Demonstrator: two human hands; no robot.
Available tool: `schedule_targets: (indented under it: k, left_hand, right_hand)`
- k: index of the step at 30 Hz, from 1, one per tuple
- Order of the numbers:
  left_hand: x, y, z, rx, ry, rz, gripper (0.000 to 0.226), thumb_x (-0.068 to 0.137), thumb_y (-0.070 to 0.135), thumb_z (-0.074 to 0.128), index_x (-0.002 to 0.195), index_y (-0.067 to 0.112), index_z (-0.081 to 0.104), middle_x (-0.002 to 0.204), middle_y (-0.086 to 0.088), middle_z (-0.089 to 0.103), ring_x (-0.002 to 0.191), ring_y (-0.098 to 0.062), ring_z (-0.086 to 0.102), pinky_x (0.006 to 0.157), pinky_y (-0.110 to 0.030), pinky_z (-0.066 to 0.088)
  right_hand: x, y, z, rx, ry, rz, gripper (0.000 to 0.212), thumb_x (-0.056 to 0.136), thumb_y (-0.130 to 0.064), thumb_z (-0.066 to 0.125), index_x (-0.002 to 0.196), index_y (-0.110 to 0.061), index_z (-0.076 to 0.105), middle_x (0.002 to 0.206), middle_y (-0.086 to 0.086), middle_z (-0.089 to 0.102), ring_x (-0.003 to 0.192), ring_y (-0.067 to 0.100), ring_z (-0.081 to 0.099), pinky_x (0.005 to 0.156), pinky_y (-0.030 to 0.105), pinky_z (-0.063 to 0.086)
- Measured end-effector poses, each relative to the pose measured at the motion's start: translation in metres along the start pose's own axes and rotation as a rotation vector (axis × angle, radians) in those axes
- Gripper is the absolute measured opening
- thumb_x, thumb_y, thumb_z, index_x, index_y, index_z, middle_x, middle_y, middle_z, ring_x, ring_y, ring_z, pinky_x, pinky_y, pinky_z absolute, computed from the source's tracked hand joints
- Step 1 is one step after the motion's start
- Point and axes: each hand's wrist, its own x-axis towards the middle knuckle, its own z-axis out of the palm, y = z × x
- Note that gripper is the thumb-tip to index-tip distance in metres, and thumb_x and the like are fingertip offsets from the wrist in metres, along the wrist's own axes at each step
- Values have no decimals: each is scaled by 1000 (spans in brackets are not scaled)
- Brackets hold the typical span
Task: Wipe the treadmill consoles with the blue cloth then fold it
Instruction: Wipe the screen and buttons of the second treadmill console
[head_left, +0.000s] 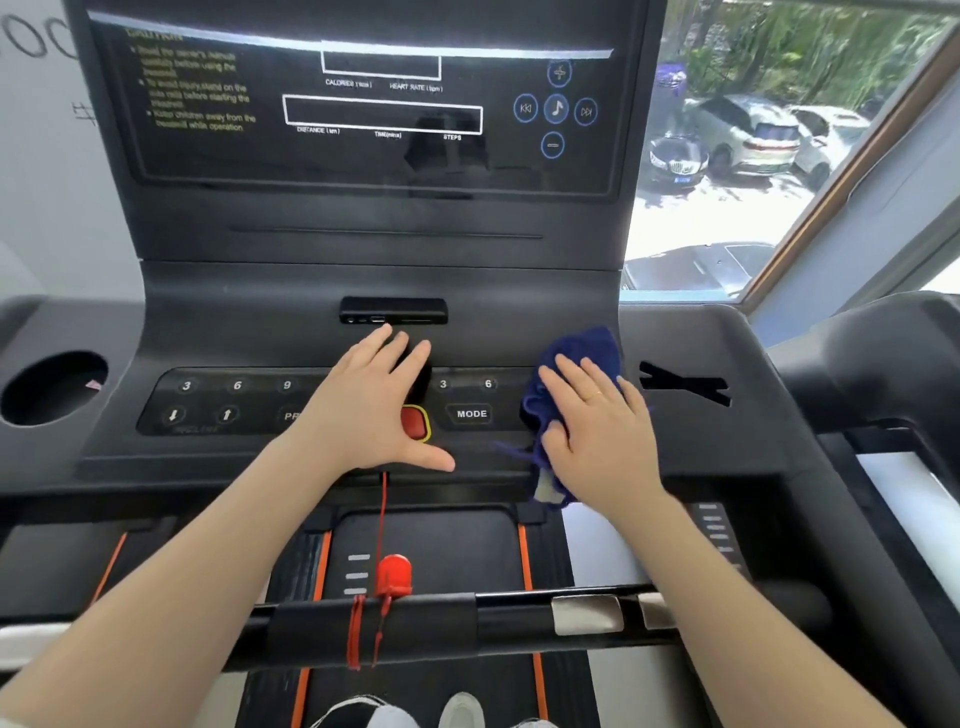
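Console (727, 447): blue cloth (582, 353) under right hand (597, 431)

Right hand (597, 431) flat, fingers straight, pressing the blue cloth (576, 364) onto the console (363, 286) right of the MODE button (471, 413). Left hand (371, 405) spread flat on the button panel, partly covering the red stop button (415, 423). Red safety clip (394, 574) hangs on the handlebar (467, 618).

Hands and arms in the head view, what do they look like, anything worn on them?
Both forearms are bare as far as the frame shows, with no sleeves, gloves, watch or bracelet in view. The right hand wears a thin gold-coloured ring on one finger. The left hand shows no ring or other jewellery. Nails look short and unpainted.
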Motion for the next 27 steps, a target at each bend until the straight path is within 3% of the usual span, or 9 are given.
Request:
schedule_targets:
  k: [5, 8, 10, 12, 15, 18, 20, 24, 27]
  left_hand:
    - [3, -1, -1, 5, -6, 6, 157, 19, 102, 0, 149, 16, 9, 157, -7, 7, 145, -21, 0, 117, -35, 5]
    - [3, 0, -2, -34, -29, -7, 157, 19, 102, 9, 149, 15, 14, 157, -7, 5, 145, -21, 0, 116, -33, 5]
    - [1, 0, -1, -60, -26, -10, 157, 19, 103, 6, 149, 15, 16, 157, -7, 6, 145, -21, 0, 116, -32, 4]
    - [-1, 0, 0, -74, -28, -15, 156, 20, 103, 4, 149, 16, 15, 158, -6, 6, 145, -21, 0, 116, -31, 4]
    - [-3, 0, 2, -77, -11, -17, 156, 20, 103, 2, 149, 16, 16, 158, -6, 6, 145, -21, 2, 116, -32, 5]
    - [-2, 0, 2, -47, -14, -21, 157, 18, 102, -2, 149, 17, 11, 158, -5, 2, 145, -20, -2, 116, -31, 2]
    - [-3, 1, 1, -37, -12, -18, 155, 20, 102, 1, 150, 17, 7, 158, -7, -3, 145, -20, -8, 116, -32, 0]
    - [-13, 0, 0, -57, 44, -31, 138, 40, 95, 32, 149, 18, -4, 155, -10, -19, 142, -23, -20, 116, -36, -2]
    - [-27, -13, 2, -108, 75, -28, 146, 30, 102, 12, 149, 19, -1, 156, -7, -16, 143, -20, -17, 116, -36, -1]
  right_hand:
    - [-19, -27, 2, -30, -61, -200, 53, 84, -34, 35, 132, -20, 53, 137, 1, 51, 128, 25, 45, 105, 42, 27]
    - [8, -19, 2, -28, -137, -292, 52, 85, -36, 34, 131, -23, 54, 136, 0, 53, 127, 23, 47, 102, 42, 35]
    - [27, -6, -1, 0, -203, -258, 57, 83, -40, 28, 134, -25, 51, 141, -1, 48, 131, 21, 42, 104, 44, 33]
    - [37, 6, -2, -2, -228, -149, 64, 83, -45, 19, 143, -28, 37, 151, -4, 31, 140, 17, 25, 111, 41, 19]
    - [32, 13, -2, -48, -196, 63, 63, 87, -44, 21, 148, -26, 24, 156, -4, 16, 144, 16, 11, 113, 37, 10]
    - [8, 13, 1, -65, -79, 235, 63, 87, -41, 25, 143, -15, 38, 150, 8, 33, 139, 26, 27, 107, 45, 26]
    - [-10, 7, 4, -89, 14, 250, 60, 87, -39, 28, 133, -8, 51, 139, 15, 48, 130, 31, 42, 100, 49, 36]
    - [-27, -18, 9, -103, 79, 88, 51, 88, -32, 32, 124, -10, 60, 129, 10, 58, 121, 31, 52, 102, 46, 24]
    - [-9, -33, 8, -79, 9, -24, 49, 89, -32, 30, 124, -16, 61, 129, 3, 59, 120, 26, 54, 100, 44, 29]
